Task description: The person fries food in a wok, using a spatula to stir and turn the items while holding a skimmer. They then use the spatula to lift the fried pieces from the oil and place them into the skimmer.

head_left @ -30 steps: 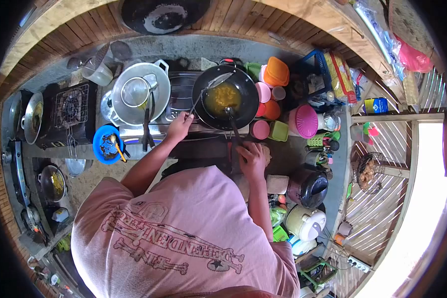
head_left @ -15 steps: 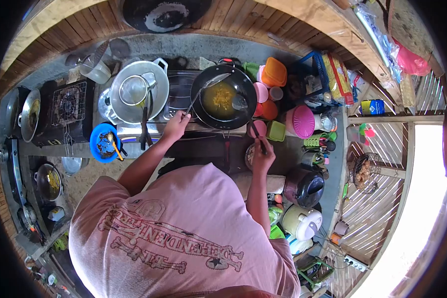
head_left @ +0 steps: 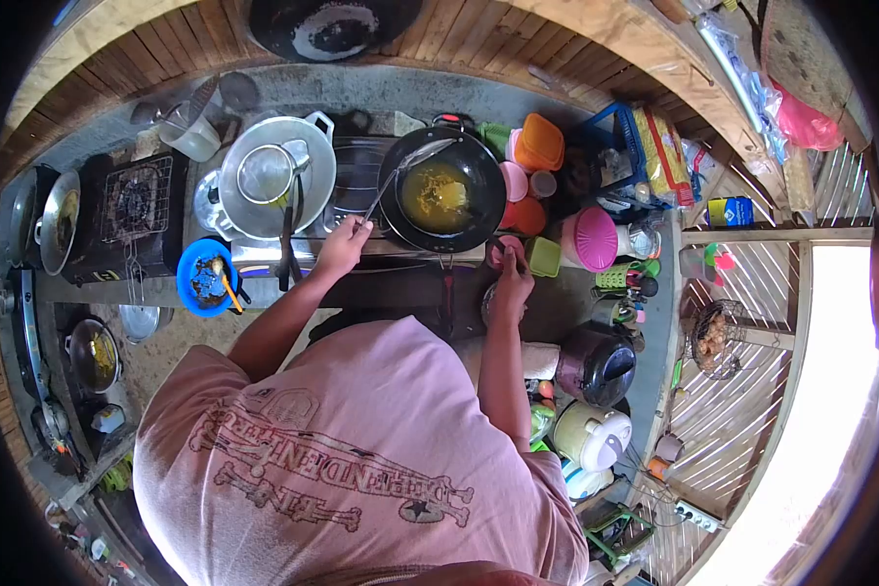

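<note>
My left hand (head_left: 340, 246) is closed round the handle of a long metal utensil (head_left: 426, 154), whose flat head lies over the left part of the black wok (head_left: 410, 227). In the wok, golden-brown bits of food (head_left: 438, 198) sit in yellowish oil. My right hand (head_left: 513, 281) is at the wok's lower right, fingers wrapped round the dark handle of a turner; its blade is hard to make out among the food. Below the right hand, a small bowl (head_left: 488, 305) is partly hidden.
Left of the wok stands a large aluminium pot (head_left: 227, 200) with a strainer (head_left: 264, 176) in it. A blue bowl (head_left: 188, 293) sits nearer me. Right of the wok are pink, orange and green containers (head_left: 545, 257). A rice cooker (head_left: 581, 435) stands lower right.
My right hand has shifted slightly up and left, with the turner's handle more upright. The turner's blade has moved into the food, which looks paler on its right side. My left hand is nearly still.
</note>
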The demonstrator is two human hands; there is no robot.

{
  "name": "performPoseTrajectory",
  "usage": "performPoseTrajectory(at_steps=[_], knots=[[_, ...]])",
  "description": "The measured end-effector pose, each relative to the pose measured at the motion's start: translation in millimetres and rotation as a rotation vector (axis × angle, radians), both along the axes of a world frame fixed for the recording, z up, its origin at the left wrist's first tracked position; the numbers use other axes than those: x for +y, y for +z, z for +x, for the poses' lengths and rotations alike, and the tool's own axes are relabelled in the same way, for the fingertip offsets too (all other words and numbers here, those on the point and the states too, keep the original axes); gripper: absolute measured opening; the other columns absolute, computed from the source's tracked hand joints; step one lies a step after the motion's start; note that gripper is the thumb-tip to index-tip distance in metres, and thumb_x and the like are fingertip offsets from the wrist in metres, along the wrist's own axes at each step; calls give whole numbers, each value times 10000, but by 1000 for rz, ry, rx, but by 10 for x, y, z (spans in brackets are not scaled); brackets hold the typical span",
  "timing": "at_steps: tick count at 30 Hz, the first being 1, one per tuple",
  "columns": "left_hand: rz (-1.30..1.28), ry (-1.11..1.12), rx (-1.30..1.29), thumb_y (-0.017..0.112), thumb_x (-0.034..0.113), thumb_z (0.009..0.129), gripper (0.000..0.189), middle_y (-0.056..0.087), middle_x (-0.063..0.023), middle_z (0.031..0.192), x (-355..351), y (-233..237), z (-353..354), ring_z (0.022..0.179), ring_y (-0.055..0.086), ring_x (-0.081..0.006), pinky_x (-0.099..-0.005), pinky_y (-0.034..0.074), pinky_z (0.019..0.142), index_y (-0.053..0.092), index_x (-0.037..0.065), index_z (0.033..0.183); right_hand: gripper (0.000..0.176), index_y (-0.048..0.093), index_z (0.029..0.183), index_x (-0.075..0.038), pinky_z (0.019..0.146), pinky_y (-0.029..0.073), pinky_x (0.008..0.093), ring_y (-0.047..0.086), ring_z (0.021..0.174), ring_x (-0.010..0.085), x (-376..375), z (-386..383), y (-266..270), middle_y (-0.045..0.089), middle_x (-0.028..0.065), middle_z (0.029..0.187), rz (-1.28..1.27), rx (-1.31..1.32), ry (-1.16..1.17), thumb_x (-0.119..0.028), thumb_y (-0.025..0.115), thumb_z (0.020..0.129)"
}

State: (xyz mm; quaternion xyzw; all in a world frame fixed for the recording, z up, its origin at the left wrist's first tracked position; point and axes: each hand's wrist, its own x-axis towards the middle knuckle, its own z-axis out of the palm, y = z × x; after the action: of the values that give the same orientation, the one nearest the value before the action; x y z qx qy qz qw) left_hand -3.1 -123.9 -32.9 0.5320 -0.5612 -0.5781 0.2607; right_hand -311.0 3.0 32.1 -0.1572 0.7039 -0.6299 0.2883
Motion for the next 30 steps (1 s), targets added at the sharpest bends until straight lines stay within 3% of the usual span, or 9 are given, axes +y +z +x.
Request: performPoseTrajectory(at_steps=[4, 8, 11, 13, 19, 26, 28, 29, 30], knots=[[11, 8, 42, 556, 374, 1067, 332, 544, -1, 702, -1, 57, 43, 502, 504, -103, -306, 424, 475, 577, 43, 1068, 314, 687, 1196, 49, 773, 483, 217, 646, 851, 86, 64, 118, 75, 775, 88, 986, -44, -192, -16, -206, 692, 1011], [48, 15, 71, 551, 368, 1071, 323, 513, 12, 690, 10, 82, 57, 486, 484, -93, -296, 412, 456, 565, 45, 1067, 308, 676, 1207, 61, 808, 507, 244, 660, 878, 98, 147, 182, 122, 773, 87, 1010, -141, -91, 73, -166, 703, 1000], [44, 14, 63, 547, 366, 1073, 322, 510, 11, 687, 8, 38, 63, 483, 483, -94, -297, 412, 452, 562, 44, 1074, 243, 702, 1171, 39, 847, 526, 278, 670, 917, 109, 179, 243, 235, 769, 81, 1046, -157, 80, 112, -109, 718, 979], [37, 9, 61, 544, 366, 1074, 324, 513, 7, 687, 12, -27, 56, 483, 486, -96, -300, 415, 453, 562, 43, 1080, 193, 734, 1126, -2, 866, 540, 315, 698, 927, 158, 192, 207, 211, 764, 94, 1055, -59, 484, 156, -49, 736, 939], [30, 1, 53, 526, 360, 1085, 315, 483, 17, 657, 44, -20, 23, 477, 484, -95, -283, 409, 453, 560, 47, 1092, 211, 762, 1100, -62, 819, 545, 357, 707, 900, 255, 272, 148, 290, 753, 124, 997, 11, 843, 204, -51, 755, 889], [21, -14, 76, 540, 392, 1070, 355, 525, -9, 694, 48, -137, 47, 499, 517, -112, -312, 440, 471, 555, 38, 1100, 232, 776, 1145, -95, 749, 552, 360, 716, 830, 242, 291, 97, 247, 752, 132, 974, 174, 747, 40, -108, 750, 915], [22, -9, 91, 543, 391, 1069, 354, 527, -10, 696, 53, -146, 63, 501, 519, -113, -313, 439, 471, 554, 38, 1100, 282, 732, 1175, 37, 837, 548, 317, 716, 929, 181, 213, 80, 241, 774, 132, 1041, 275, 656, 40, -130, 747, 948], [18, -5, 86, 547, 390, 1067, 355, 529, -11, 698, 59, -149, 72, 502, 520, -113, -314, 439, 471, 554, 36, 1099, 282, 732, 1175, 37, 837, 548, 317, 716, 929, 181, 157, 76, 202, 774, 132, 1041, 275, 656, 40, -130, 747, 948], [13, -1, 82, 551, 388, 1065, 356, 531, -12, 700, 68, -141, 67, 504, 522, -112, -315, 438, 471, 555, 34, 1098, 314, 726, 1180, 50, 827, 550, 317, 710, 935, 165, 92, 73, 144, 775, 129, 1050, 163, 423, 27, -168, 746, 956]])
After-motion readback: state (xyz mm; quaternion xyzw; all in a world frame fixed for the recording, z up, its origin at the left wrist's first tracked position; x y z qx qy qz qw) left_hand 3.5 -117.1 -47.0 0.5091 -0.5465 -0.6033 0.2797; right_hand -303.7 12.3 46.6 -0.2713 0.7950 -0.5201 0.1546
